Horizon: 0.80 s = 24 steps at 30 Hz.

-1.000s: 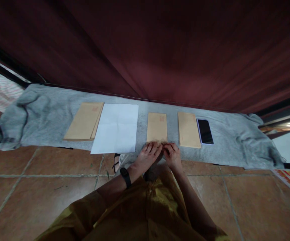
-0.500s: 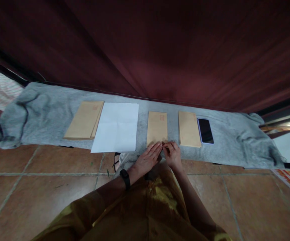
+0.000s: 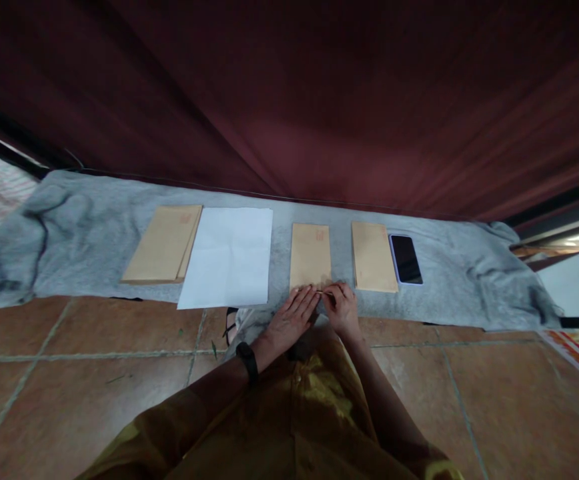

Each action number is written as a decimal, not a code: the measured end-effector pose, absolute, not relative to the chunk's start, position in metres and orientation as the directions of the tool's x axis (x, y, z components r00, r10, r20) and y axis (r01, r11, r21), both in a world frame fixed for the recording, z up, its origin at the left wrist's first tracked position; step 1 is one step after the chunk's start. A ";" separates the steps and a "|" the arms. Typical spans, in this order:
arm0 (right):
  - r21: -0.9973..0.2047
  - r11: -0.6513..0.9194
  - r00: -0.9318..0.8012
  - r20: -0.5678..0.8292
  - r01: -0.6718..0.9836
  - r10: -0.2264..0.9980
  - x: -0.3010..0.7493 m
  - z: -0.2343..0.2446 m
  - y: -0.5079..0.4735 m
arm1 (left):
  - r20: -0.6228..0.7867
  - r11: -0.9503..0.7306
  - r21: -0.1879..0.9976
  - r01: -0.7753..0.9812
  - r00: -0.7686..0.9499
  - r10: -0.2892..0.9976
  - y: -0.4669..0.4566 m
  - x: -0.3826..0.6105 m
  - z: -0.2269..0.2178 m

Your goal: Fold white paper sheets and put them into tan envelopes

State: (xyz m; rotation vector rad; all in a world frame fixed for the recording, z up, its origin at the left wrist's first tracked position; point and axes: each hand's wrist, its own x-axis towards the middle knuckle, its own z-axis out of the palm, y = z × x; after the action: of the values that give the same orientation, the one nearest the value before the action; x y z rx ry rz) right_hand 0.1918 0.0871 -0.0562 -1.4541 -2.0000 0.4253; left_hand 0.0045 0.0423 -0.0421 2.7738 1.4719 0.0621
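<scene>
A brown paper envelope (image 3: 310,253) with small red print at its upper right lies lengthwise in front of me. My left hand (image 3: 292,317) rests flat across its near end, fingers stretched out and together. At the near right corner my right hand (image 3: 341,310) pinches the envelope's edge between thumb and fingertips. A thin pale strip of that edge shows between the two hands; the rest of the near end is hidden under them.
Grey cloth (image 3: 449,267) covers the narrow bench. On the left lie stacked brown envelopes (image 3: 162,243) and white paper sheets (image 3: 229,257). Another brown envelope stack (image 3: 373,257) and a phone (image 3: 406,260) lie to the right. A dark red curtain (image 3: 289,107) hangs behind.
My right fingertips have shifted slightly at the envelope's near corner, and a thin pale edge now shows between the hands. My left hand stays flat. The whole view has moved a little.
</scene>
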 end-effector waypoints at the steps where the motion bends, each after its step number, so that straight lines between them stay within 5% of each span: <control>1: -0.587 0.337 -0.195 0.294 0.736 0.936 0.192 -0.057 0.087 | 0.038 -0.557 0.020 0.830 0.556 0.830 0.042 0.004 -0.042; 17: -0.579 0.302 -0.154 0.291 0.758 0.944 0.188 -0.052 0.082 | 0.091 -0.543 0.076 0.836 0.536 0.839 0.040 0.002 -0.044; 24: -0.517 0.457 -0.318 0.339 0.724 0.886 0.183 -0.060 0.054 | 0.085 -0.544 0.068 0.836 0.539 0.838 0.040 0.002 -0.047</control>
State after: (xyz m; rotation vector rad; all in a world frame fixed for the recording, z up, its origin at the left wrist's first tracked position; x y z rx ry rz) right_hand 0.1831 0.0540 -0.0595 -1.3363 -2.1271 0.3618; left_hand 0.0019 0.0398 -0.0473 2.7387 1.4900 0.1674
